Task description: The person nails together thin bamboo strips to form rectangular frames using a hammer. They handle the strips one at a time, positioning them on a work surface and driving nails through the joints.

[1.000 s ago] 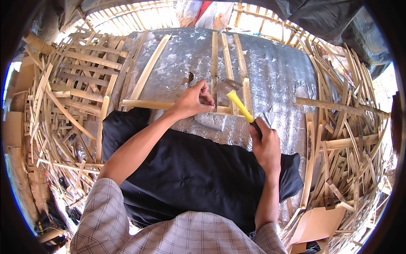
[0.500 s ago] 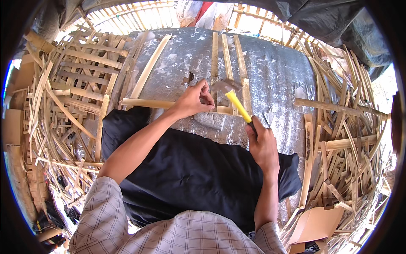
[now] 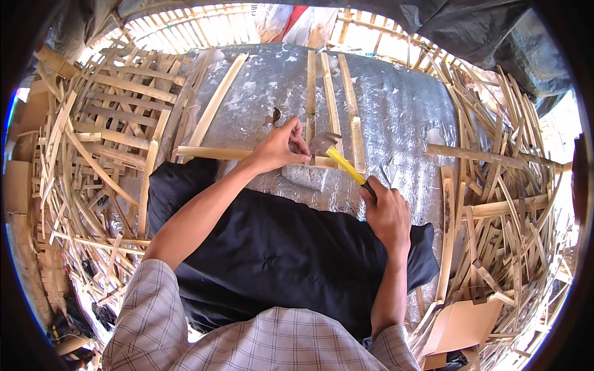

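Note:
My right hand [image 3: 388, 213] is wrapped round the black grip of a claw hammer [image 3: 344, 164] with a yellow handle. The metal head is close to the fingertips of my left hand [image 3: 278, 147], which pinch something too small to make out. Under that hand runs a crosswise bamboo strip [image 3: 213, 153], meeting the near ends of several lengthwise strips, among them a middle strip [image 3: 330, 93] and a right strip [image 3: 349, 93]. A grey block [image 3: 304, 178] lies just below the crosswise strip.
A silvery sheet [image 3: 402, 117] covers the work surface. Black cloth [image 3: 278, 253] spreads over my lap. Woven bamboo lattice [image 3: 127, 108] stands at the left, with heaps of loose bamboo strips [image 3: 495, 247] at the right. A cardboard box [image 3: 461, 328] sits at the lower right.
The hammer head has shifted slightly down and left, closer to my left fingertips. My left hand keeps its pinch in nearly the same place.

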The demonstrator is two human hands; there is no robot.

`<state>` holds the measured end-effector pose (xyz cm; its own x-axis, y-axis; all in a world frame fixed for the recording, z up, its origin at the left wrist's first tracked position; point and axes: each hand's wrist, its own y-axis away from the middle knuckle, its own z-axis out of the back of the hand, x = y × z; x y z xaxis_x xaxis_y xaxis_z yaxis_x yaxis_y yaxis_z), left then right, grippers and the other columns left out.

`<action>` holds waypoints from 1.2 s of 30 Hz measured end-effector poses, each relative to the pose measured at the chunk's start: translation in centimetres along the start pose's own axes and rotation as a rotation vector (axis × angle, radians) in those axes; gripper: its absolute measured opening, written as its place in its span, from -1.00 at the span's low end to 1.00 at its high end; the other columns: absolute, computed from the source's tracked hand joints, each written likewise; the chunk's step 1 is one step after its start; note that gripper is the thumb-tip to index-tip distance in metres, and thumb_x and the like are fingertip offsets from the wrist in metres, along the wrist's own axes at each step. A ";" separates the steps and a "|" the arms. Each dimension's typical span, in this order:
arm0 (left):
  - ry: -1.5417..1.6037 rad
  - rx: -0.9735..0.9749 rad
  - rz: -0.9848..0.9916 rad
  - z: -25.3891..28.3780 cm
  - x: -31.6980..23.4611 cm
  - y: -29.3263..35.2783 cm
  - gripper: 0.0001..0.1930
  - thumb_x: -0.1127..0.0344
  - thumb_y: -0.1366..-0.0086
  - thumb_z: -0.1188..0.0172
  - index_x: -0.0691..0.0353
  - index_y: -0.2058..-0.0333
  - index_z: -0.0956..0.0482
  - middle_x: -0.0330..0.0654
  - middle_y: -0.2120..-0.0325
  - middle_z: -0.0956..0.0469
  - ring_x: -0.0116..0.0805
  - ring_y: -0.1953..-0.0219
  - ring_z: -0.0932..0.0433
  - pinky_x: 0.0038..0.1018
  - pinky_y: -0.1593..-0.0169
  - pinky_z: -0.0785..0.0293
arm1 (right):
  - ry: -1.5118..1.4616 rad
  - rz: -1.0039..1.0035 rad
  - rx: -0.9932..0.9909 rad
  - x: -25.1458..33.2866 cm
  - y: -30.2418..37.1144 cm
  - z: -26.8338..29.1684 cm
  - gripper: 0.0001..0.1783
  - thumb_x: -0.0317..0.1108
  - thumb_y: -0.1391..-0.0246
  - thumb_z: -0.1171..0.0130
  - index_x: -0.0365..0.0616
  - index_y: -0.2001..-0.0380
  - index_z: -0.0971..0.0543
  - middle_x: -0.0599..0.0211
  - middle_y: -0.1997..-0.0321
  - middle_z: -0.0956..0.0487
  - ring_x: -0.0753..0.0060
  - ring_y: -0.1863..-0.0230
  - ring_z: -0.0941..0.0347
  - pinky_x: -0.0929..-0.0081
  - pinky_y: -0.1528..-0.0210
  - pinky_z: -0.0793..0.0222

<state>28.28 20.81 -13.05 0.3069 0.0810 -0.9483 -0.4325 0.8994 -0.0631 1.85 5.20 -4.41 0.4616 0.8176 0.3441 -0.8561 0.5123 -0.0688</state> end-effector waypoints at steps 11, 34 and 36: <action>-0.598 0.147 -0.177 1.6 0.2 -0.2 -0.35 0.08 -0.25 -0.47 -0.01 -0.29 -0.49 -0.26 -0.41 -0.38 -0.16 -0.50 -0.24 -0.06 -0.53 -0.14 | -0.012 -0.030 0.113 -0.6 -0.4 0.1 -0.78 -0.15 -0.38 -0.20 -0.06 0.19 -0.57 -0.08 0.52 -0.59 -0.37 0.37 -0.55 -0.21 0.35 -0.38; -0.513 0.166 -0.103 1.0 0.3 -0.1 -0.56 0.49 -0.33 -0.31 -0.03 -0.16 -0.70 -0.18 0.03 -0.60 -0.12 -0.07 -0.55 -0.19 -0.16 -0.50 | -0.350 -0.149 0.064 -2.9 -1.9 -5.5 -0.76 -0.21 -0.38 -0.21 -0.18 0.25 -0.55 -0.14 0.48 -0.55 -0.40 0.33 -0.49 -0.10 0.32 -0.34; -0.475 0.108 -0.153 0.9 0.8 -0.1 -0.63 0.49 -0.33 -0.31 0.08 -0.10 -0.72 -0.13 0.09 -0.62 -0.09 0.00 -0.58 -0.18 -0.11 -0.51 | -0.358 -0.164 0.065 -2.7 -1.9 -5.7 -0.75 -0.19 -0.38 -0.21 -0.18 0.25 -0.55 -0.13 0.47 -0.57 -0.40 0.31 -0.50 -0.11 0.30 -0.34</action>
<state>29.31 21.14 -13.56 0.7223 0.1087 -0.6830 -0.2699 0.9536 -0.1337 3.54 3.49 -10.60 0.4929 0.5771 0.6512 -0.7959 0.6015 0.0693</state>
